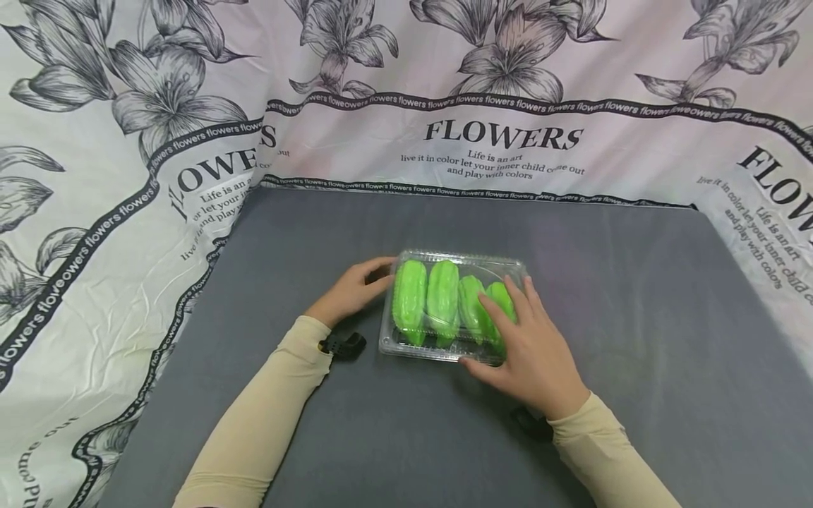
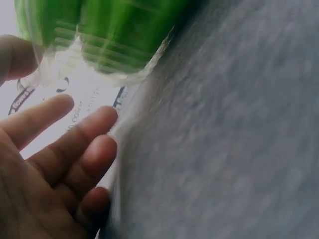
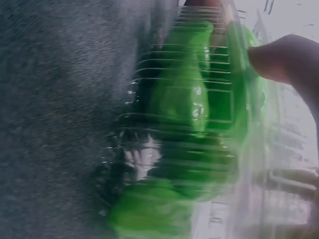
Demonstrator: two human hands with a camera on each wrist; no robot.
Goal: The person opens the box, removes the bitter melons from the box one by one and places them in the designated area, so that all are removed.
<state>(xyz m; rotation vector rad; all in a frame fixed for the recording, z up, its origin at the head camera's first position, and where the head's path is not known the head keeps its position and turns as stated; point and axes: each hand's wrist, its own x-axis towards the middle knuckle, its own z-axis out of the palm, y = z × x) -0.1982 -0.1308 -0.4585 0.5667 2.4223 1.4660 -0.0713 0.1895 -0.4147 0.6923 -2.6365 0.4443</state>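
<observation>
A clear plastic clamshell box sits on the grey table with its lid down. Inside lie several bright green, ridged, oblong pieces, side by side, that look like small gourds. My left hand is at the box's left side, its thumb and fingers loosely spread; in the left wrist view the fingers stand apart from the box's clear edge. Over the right end, my right hand spreads its fingers across the lid, with the thumb by the front edge. The right wrist view shows the box's ribbed wall, blurred.
The grey tabletop stretches around the box. A white cloth with flower prints and lettering hangs behind the table and along its left and right sides. Dark bands sit at both wrists.
</observation>
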